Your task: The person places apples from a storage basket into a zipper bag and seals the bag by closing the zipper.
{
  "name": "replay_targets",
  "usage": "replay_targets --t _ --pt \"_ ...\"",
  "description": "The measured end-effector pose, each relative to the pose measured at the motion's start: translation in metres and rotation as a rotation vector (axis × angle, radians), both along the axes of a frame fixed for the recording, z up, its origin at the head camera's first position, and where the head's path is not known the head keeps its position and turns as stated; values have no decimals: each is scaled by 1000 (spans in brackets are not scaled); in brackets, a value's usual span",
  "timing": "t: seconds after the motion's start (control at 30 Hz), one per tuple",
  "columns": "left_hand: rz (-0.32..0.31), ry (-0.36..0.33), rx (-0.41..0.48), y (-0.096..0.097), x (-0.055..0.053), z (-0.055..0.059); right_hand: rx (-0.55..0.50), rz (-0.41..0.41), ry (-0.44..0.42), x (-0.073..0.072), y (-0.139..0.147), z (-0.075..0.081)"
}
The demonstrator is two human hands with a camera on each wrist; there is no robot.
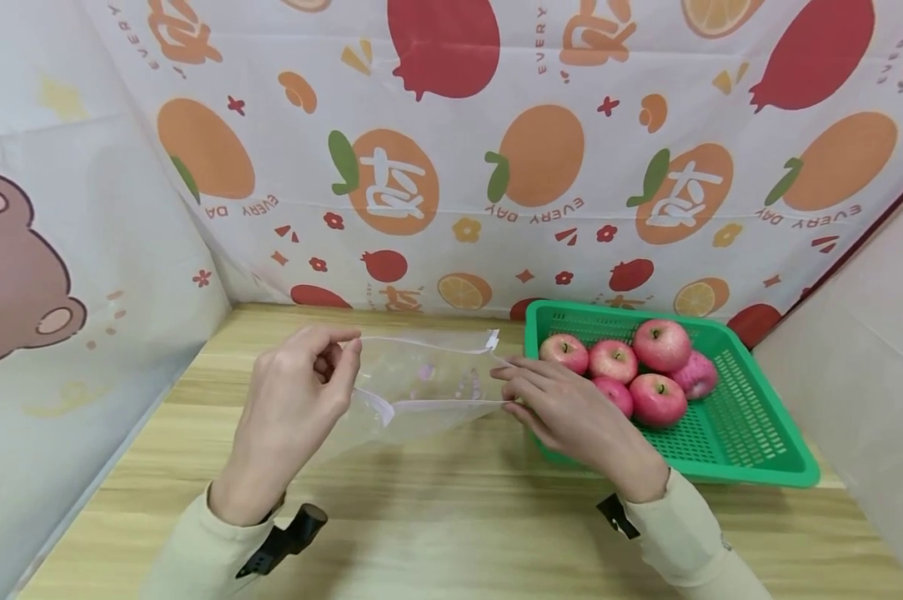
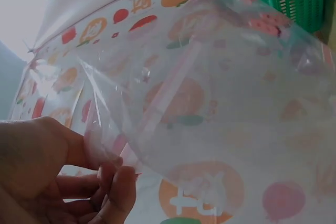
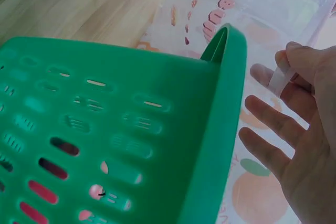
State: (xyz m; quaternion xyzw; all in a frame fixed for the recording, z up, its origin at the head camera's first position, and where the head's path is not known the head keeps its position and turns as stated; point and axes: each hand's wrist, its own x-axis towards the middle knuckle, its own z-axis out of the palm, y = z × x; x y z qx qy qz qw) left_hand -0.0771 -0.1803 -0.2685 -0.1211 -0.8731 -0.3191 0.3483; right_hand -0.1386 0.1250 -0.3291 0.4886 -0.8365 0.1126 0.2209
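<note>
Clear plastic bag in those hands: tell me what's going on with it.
A person is holding the clear plastic bag by both ends of its mouth, above a wood-grain table. The left hand pinches one end and the right hand the other, and the mouth stands partly open between them. On the right is a green basket with several red apples in it; no apple shows inside the bag.
</note>
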Motion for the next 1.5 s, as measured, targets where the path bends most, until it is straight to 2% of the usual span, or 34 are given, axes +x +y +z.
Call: replay_targets --t 0.13,0.33,0.5,0.63,0.8,1.0,1.17,1.33,1.5 --pt "-5 30 -42 -6 0 0 -12 -7 -21 0 5 -2" --pt "2 39 -43 -12 3 -7 -19 -16 -49 1 12 -5" --pt "-19 29 -53 -6 4 -6 -23 -18 -19 2 16 -4" --pt "-43 -8 -59 1 4 0 -38 -4 33 1 17 -3" --pt "-61 -50 -65 6 2 8 -66 17 141 0 16 -1" --pt "-112 -91 -24 10 1 13 -108 51 240 0 16 3" --pt "-146 -136 8 17 0 14 -129 50 260 2 15 5" --pt "-113 -208 -3 23 -1 15 -142 43 257 4 15 6" --pt "-93 -290 -14 28 -3 15 -151 78 264 5 14 5"
